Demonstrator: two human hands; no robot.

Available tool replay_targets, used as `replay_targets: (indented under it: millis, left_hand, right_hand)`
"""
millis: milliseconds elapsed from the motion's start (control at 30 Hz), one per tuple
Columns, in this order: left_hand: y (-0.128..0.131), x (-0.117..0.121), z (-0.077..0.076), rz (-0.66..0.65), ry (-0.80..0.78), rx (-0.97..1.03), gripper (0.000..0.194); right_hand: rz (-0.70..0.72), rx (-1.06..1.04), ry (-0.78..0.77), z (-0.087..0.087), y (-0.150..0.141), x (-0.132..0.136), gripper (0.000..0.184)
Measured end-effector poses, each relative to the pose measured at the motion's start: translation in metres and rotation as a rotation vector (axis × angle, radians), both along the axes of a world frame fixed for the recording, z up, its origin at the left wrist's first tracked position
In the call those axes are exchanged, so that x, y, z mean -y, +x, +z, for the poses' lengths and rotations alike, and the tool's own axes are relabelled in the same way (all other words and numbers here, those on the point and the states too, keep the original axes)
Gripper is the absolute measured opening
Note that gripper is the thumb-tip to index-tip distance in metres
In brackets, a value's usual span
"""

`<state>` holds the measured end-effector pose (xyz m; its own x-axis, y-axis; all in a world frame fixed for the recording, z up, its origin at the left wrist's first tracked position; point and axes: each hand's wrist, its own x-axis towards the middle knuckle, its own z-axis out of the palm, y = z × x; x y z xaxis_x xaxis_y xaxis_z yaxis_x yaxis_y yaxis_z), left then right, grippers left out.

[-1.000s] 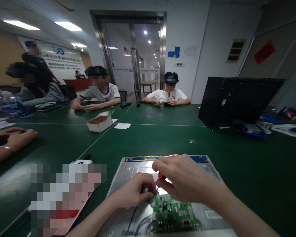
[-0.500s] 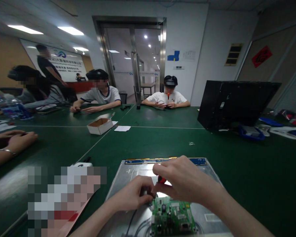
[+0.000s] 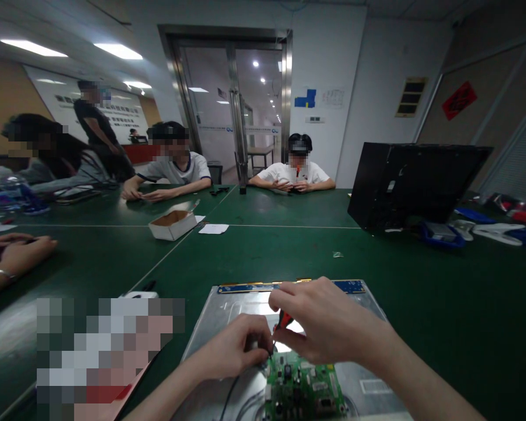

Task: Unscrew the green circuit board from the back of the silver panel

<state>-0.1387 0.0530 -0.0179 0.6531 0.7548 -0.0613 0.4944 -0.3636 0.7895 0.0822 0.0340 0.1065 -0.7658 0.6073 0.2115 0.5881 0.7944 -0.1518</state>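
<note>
Your right hand (image 3: 333,324) pinches a red-and-black-handled tool (image 3: 284,319) at the green rectangular circuit board (image 3: 304,386); your left hand (image 3: 234,346), fingertips together, adjoins its tip. Steady alignment is required.

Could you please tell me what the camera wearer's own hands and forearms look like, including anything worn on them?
The left hand and the right hand are both ungloved. No sleeve, watch or bracelet shows on either wrist or forearm. Some fingers are partly hidden, so I cannot rule out a ring.
</note>
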Motion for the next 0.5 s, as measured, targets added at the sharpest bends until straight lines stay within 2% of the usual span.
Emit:
replay_targets:
  millis: [133, 300, 500]
  left_hand:
    - [-0.0003, -0.0002, -0.0011, 0.012, 0.015, -0.008, 0.016]
    - [0.0005, 0.0011, 0.0035, 0.033, 0.053, -0.016, 0.014]
    - [0.0020, 0.0032, 0.0025, 0.046, 0.040, -0.019, 0.016]
  right_hand:
    - [0.029, -0.029, -0.035, 0.0000, 0.0004, 0.0008, 0.015]
    - [-0.020, -0.022, -0.006, -0.0028, -0.0022, -0.0021, 0.004]
    - [0.035, -0.035, -0.024, -0.0016, -0.0011, 0.0007, 0.013]
